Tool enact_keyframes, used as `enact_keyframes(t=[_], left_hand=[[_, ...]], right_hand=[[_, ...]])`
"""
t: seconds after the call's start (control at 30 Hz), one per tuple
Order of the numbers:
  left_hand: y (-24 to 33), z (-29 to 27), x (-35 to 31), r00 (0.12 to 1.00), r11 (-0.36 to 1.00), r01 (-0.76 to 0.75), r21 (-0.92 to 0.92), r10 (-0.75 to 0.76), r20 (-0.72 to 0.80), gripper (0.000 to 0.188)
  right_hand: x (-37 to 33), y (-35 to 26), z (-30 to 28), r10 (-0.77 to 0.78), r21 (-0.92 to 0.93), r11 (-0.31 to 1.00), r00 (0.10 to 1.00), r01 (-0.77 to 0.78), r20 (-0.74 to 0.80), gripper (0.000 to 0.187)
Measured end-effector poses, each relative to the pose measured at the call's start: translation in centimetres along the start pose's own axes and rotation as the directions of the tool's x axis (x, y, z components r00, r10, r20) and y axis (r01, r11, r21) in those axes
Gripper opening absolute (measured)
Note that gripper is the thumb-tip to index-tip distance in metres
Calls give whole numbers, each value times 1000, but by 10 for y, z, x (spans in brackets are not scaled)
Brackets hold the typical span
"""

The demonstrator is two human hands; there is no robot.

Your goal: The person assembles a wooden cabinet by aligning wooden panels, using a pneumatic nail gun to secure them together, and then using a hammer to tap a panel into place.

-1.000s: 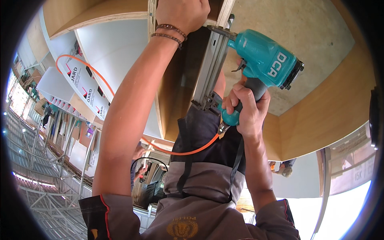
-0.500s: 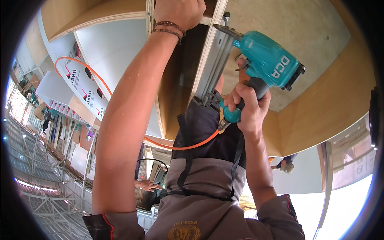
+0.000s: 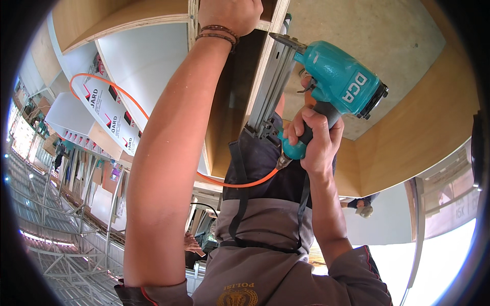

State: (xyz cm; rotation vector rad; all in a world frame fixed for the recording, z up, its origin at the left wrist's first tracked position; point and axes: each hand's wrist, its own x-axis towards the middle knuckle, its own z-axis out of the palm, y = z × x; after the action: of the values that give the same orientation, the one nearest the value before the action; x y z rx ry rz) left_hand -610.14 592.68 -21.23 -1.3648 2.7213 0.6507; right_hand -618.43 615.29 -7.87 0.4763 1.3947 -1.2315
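My right hand is closed around the dark grip of a teal pneumatic nail gun. The gun's silver magazine slants beside the edge of a plywood panel; I cannot tell whether its nose touches the wood. An orange air hose joins the base of the grip and passes behind my left forearm. Up at the top edge, my left hand is at the framework beside a narrow upright plywood strip. Its fingers are cut off by the picture's edge, so what they hold is hidden.
Curved wood-faced panels surround the work on the right, with a curved plywood edge at upper left. White printed boards stand at left. Another person's hand shows beyond my left arm; metal roof framing fills the lower left.
My left forearm has shifted slightly right, and the nail gun has tilted and moved a little. The other person's hand now sits lower, partly behind my arm. My right grip is unchanged.
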Motion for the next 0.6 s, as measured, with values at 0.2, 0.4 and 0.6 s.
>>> enact_keyframes(t=[0.2, 0.4, 0.6], left_hand=[[-4, 2, -1, 1000, 1000, -16, -24, 16, -19, 12], [-4, -1, -1, 1000, 1000, -2, -15, 2, 0, 12], [-4, 1, -1, 999, 998, -29, -58, 28, -19, 13]], right_hand=[[-2, 5, 4, -62, -77, 995, 998, 61, -8, 16], [-4, 1, -1, -25, -128, 991, 1000, 23, -18, 15], [-1, -2, 12, -45, -61, 997, 999, 44, -15, 17]])
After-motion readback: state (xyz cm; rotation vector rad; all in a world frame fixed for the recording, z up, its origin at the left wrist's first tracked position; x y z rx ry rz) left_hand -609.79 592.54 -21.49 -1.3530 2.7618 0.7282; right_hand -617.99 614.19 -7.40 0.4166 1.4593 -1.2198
